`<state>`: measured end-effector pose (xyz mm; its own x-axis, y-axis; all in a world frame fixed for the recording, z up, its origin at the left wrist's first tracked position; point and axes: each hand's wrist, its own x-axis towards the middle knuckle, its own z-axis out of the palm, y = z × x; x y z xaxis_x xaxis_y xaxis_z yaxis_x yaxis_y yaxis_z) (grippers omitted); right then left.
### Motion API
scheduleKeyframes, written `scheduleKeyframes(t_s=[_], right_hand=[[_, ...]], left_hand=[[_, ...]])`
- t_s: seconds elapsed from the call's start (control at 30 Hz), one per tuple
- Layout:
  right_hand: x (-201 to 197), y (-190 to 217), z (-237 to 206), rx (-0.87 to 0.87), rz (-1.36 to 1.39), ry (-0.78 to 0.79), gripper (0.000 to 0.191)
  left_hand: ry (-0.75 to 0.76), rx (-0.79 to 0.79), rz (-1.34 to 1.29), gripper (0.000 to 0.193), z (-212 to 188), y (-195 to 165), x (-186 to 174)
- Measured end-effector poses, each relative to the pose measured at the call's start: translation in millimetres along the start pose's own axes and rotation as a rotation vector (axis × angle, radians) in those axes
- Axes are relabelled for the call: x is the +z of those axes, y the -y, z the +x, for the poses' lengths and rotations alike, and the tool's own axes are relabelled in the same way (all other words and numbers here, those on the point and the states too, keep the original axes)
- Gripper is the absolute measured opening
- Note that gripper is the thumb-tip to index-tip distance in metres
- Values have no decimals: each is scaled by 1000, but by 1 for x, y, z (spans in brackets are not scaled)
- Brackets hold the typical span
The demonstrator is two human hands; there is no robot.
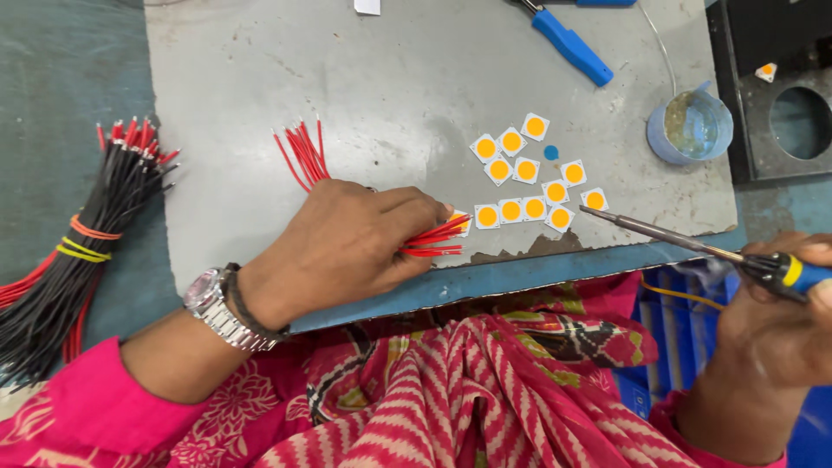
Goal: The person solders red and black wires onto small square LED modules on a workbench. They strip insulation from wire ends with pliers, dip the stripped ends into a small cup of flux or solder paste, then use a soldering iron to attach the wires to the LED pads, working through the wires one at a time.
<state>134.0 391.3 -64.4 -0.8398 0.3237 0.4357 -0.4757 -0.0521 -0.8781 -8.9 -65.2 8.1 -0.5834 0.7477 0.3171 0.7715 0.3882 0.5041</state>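
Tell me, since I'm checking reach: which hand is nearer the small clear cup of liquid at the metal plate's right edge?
Right. The right hand sits below the small clear cup, holding a soldering iron; the left hand lies far left, pinching red wires.

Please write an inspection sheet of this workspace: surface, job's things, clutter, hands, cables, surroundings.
Surface: grey metal sheet, scratched, on a blue bench.
Job's things: square LED chips with yellow centres, clustered; short red wires; soldering iron.
Clutter: blue-handled tool; small clear cup.
Hands: left hand grips the red wires, ends at one chip; right hand holds the iron, tip beside the chips.
Cables: banded bundle of black and red wires at the left.
Surroundings: black plate with a round hole.
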Motion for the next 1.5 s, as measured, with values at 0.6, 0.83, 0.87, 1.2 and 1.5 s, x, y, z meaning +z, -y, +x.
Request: scheduleKeyframes(t_s=[0.6, 0.83, 0.87, 1.2, 1.5], right_hand=[[173, 56, 25, -105, -410, 340, 24], [184, 57, 32, -89, -486, 404, 20], [185, 58, 32, -91, -494, 408, 20], [193, 71, 42, -131, -546, 541, 19], [188, 70, 37, -101, -503, 442, 18]], left_hand=[[6, 22, 42, 24, -1, -3, -1], [5, 6, 34, 25, -3, -4, -1], [11, 2, 36, 25, -3, -4, -1], [14, -2, 32, 27, -2, -7, 0], [21, -10, 23, 28, -1, -8, -1]])
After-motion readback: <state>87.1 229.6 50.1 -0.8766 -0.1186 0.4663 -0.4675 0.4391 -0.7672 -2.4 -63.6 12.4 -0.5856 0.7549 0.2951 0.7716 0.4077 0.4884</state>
